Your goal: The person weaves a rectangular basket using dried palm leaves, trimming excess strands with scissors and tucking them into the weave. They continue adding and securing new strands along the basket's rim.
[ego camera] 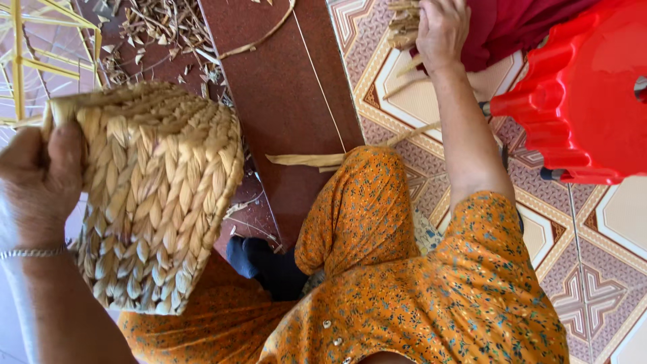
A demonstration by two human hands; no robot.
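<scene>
My left hand (39, 180) grips the upper corner of a woven basket (158, 195) made of thick braided straw-coloured fibre, holding it up at the left above my lap. My right hand (441, 30) is stretched out to the top of the view and is closed on a bundle of dried fibre strands (402, 27) lying on the patterned floor. A thin bracelet (34, 253) circles my left wrist. I wear an orange flowered garment (418, 283) that fills the lower middle.
A red plastic stool (579, 101) stands at the right, with red cloth (519, 23) beside it. Dried fibre scraps (162, 30) litter the dark red floor at the top. A yellow wire frame (34, 61) sits at top left. A long dried leaf strip (306, 160) lies on the floor.
</scene>
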